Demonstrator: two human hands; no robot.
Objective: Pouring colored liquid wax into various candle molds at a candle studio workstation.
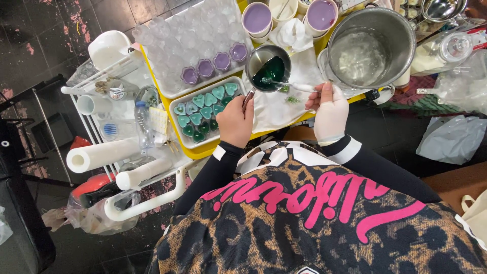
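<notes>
The left hand (pixel 235 123) is curled tight round the dark handle of a small steel pouring cup (pixel 268 67), which sits just beyond its knuckles with a pool of dark green liquid (pixel 274 71) inside. The right hand (pixel 329 112), gloved in white, has its fingers pinched closed on the end of a spoon (pixel 289 85) whose bowl dips into the green liquid at the cup's near rim; the cup lies between the two hands, slightly nearer the left. Under both is a white cloth (pixel 276 109) flecked with green, spread on a yellow table (pixel 210 150). Just left of the left hand is a white heart mould tray (pixel 203 109), its hearts filled in pale to deep teal. Beyond it lies a clear mould sheet (pixel 187 40) with a few purple-filled cavities along its near edge. Two white cups of pale purple liquid (pixel 257 19) stand at the far side, and a large steel pot (pixel 373 45) sits just beyond the right hand. Well to the left, white paper rolls (pixel 104 153) lie on a white rack.
</notes>
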